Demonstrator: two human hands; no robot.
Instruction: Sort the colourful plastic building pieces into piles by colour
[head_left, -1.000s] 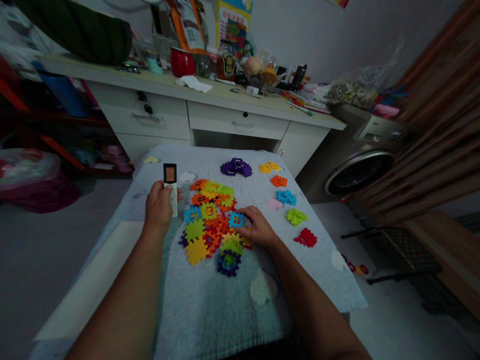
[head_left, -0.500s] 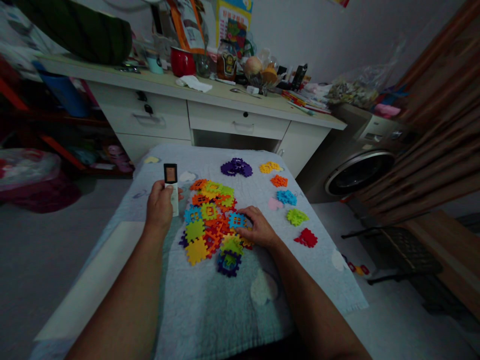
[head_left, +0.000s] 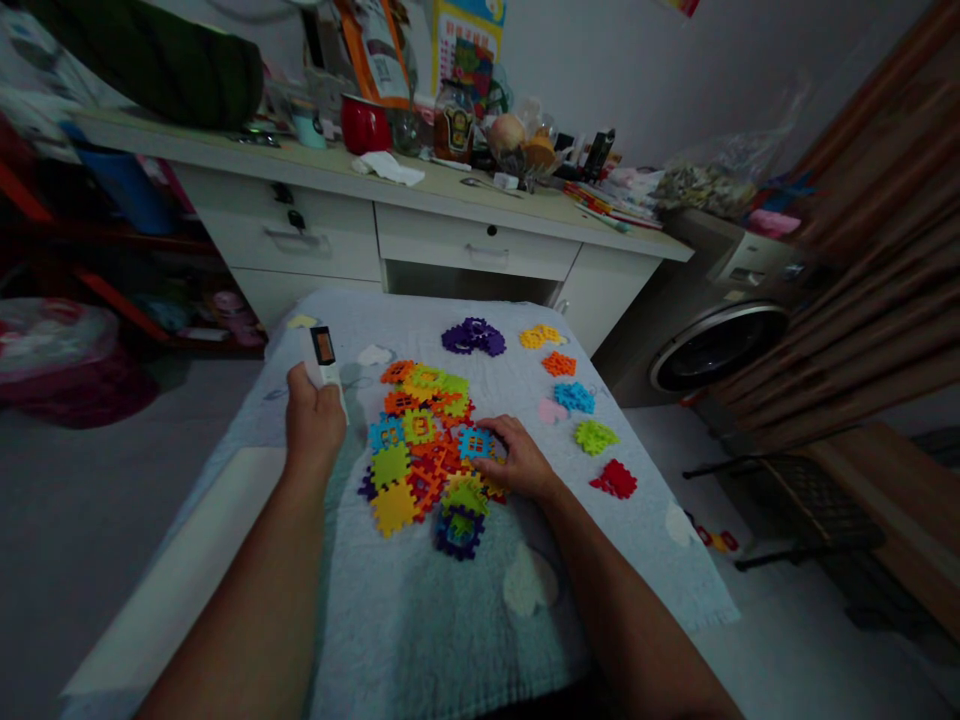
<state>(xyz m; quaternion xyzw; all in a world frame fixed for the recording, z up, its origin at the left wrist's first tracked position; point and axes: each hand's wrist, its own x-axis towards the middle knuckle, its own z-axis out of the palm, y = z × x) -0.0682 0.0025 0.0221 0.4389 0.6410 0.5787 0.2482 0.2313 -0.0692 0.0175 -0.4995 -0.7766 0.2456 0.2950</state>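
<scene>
My left hand [head_left: 313, 425] is closed around a slim white remote with a small lit screen [head_left: 323, 352], held upright above the left side of the pale blue cloth [head_left: 420, 610]. A pile of bright toothed plastic tiles [head_left: 424, 440] lies in the middle of the cloth. My right hand [head_left: 517, 462] rests on the pile's right edge, fingers bent over a blue tile [head_left: 475, 441] and touching it. To the right lie separate small groups: purple [head_left: 472, 335], yellow [head_left: 541, 335], orange [head_left: 558, 363], blue [head_left: 574, 396], green [head_left: 594, 436] and red [head_left: 615, 479].
A white desk with drawers [head_left: 420, 235] stands behind the cloth-covered surface, crowded with a red mug [head_left: 364, 125], jars, fruit and papers. A washing machine [head_left: 712, 340] sits at the right, a brown curtain beyond it. Red shelves and bags fill the left.
My left hand has tilted and shifted the remote slightly to the left. The right hand stays on the pile's right edge.
</scene>
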